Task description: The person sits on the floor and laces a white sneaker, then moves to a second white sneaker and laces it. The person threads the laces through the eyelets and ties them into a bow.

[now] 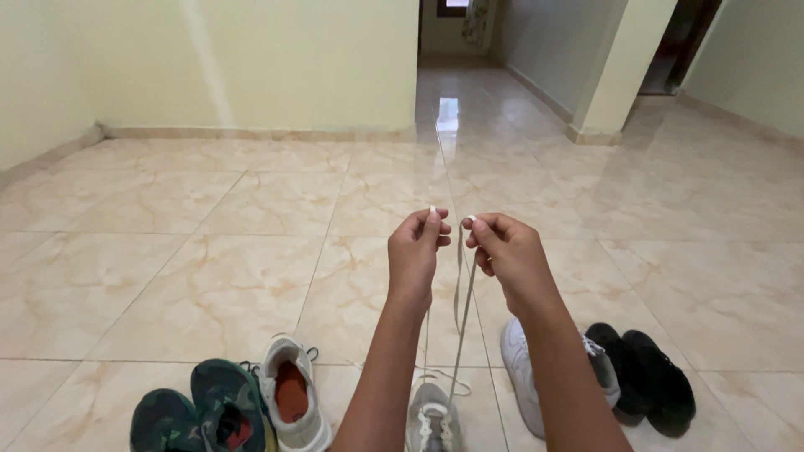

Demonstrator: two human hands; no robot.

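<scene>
Down at the lower left, a pair of dark green patterned sneakers [201, 410] lies on the beige marbled floor tiles [209, 276], and just beside them to the right sits a white sneaker [291, 406] with an orange-red insole, its opening facing up. Next along, the left hand [416, 251] is raised over the floor with its fingers pinched together on one end of a white shoelace [461, 322], the tip poking up just above the fingertips. That lace drops in two thin strands to a grey-white sneaker [431, 423] at the bottom edge, between the two forearms; how far it is threaded through the eyelets is hard to tell, since the shoe is cut off by the frame. Close beside the left, the right hand [507, 251] is likewise clamped on the other lace end, the two hands near each other but not quite touching. Under the right forearm lies another white sneaker [523, 377], partly hidden, and furthest right a pair of black shoes [649, 381] rests side by side.
</scene>
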